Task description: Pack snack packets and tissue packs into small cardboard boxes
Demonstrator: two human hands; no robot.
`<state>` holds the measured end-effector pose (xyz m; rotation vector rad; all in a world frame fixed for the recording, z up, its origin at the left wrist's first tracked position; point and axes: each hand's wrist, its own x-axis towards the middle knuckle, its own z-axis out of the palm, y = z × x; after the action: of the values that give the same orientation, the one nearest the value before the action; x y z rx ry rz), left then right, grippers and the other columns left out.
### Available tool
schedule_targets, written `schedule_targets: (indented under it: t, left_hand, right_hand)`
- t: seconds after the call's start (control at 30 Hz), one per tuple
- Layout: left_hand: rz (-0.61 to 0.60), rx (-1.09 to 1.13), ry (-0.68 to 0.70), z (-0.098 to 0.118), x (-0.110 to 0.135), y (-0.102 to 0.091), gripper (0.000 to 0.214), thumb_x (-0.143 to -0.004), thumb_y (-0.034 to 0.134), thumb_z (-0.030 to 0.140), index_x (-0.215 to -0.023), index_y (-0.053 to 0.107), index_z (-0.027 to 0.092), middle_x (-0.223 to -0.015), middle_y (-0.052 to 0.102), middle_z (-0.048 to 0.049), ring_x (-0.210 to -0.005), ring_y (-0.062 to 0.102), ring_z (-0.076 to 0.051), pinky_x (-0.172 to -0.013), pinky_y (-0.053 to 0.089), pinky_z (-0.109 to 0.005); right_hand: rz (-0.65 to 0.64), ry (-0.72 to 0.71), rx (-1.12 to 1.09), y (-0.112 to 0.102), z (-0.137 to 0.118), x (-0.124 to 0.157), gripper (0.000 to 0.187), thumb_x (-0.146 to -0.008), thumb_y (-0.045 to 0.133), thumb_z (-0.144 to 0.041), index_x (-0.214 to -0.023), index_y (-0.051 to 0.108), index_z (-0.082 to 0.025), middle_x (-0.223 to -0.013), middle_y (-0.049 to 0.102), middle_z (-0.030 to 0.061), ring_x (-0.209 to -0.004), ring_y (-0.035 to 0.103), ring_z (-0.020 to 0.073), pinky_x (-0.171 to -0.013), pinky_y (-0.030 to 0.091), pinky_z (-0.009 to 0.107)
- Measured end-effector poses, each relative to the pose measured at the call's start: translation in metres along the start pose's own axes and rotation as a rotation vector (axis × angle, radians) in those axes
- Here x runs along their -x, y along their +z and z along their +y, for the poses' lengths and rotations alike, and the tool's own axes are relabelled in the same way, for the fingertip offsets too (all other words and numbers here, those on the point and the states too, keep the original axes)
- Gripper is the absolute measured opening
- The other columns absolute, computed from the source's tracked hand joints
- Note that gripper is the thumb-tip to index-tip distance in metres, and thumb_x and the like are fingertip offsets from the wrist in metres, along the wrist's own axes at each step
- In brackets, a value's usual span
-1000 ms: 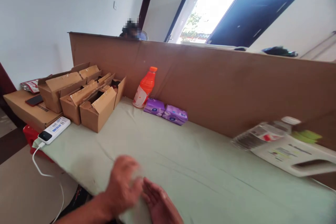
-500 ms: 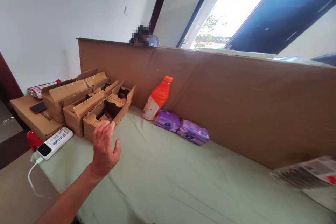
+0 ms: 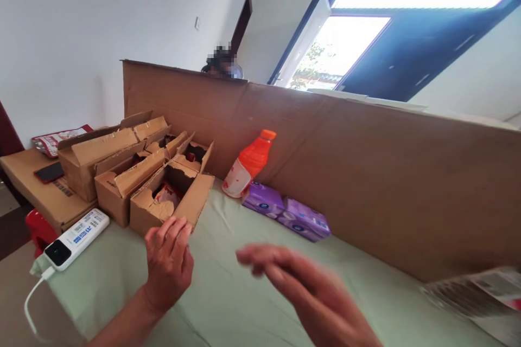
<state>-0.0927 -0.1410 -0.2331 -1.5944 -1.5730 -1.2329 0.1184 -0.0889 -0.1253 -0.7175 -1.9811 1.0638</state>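
Note:
My left hand (image 3: 169,263) is at the near corner of an open cardboard box (image 3: 140,210); its fingers are loosely bent and nothing shows in them. I cannot tell whether the fingertips touch the box. Inside that box lies a red and white packet (image 3: 167,194), partly hidden by the flaps. My right hand (image 3: 301,282), blurred by motion, hovers over the green cloth with its fingers stretched out to the left. Beyond it stand two purple tissue packs (image 3: 306,219), end to end, and a bottle of orange drink (image 3: 250,164), seen tilted.
More open cardboard boxes (image 3: 108,190) crowd the left. A white power bank (image 3: 77,239) with a cable lies on the green cloth (image 3: 220,303). A tall cardboard panel (image 3: 386,184) runs along the back. A blurred, clear plastic package (image 3: 476,298) is at right. A person's head shows behind the panel.
My right hand has come into view from below. My left hand has moved slightly down and right in view, by the box corner. The nearest box's right flap now leans further outward.

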Motion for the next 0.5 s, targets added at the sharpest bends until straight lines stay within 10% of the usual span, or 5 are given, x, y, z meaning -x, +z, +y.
schedule_targets:
  t: [0.23,0.5]
  left_hand:
    - [0.039,0.091,0.043,-0.026,0.006,0.006,0.041,-0.091,0.046,0.002,-0.127,0.061,0.015,-0.119,0.073,-0.0132,-0.121,0.061,-0.024,-0.097,0.046,-0.039]
    - [0.062,0.179,0.045,-0.028,0.007,0.008,0.041,-0.088,0.048,-0.003,-0.125,0.061,0.008,-0.117,0.071,-0.0165,-0.122,0.058,-0.026,-0.099,0.046,-0.040]
  right_hand:
    - [-0.560,-0.245,0.815,0.084,-0.011,-0.188,0.030,-0.094,0.049,-0.015,-0.112,0.073,-0.018,-0.110,0.076,0.0080,-0.099,0.069,0.0174,-0.082,0.049,0.025]
    - [-0.982,-0.239,1.066,0.129,0.026,-0.230,0.031,-0.088,0.060,-0.012,-0.115,0.075,-0.016,-0.110,0.077,0.0137,-0.100,0.073,0.0244,-0.072,0.049,0.026]
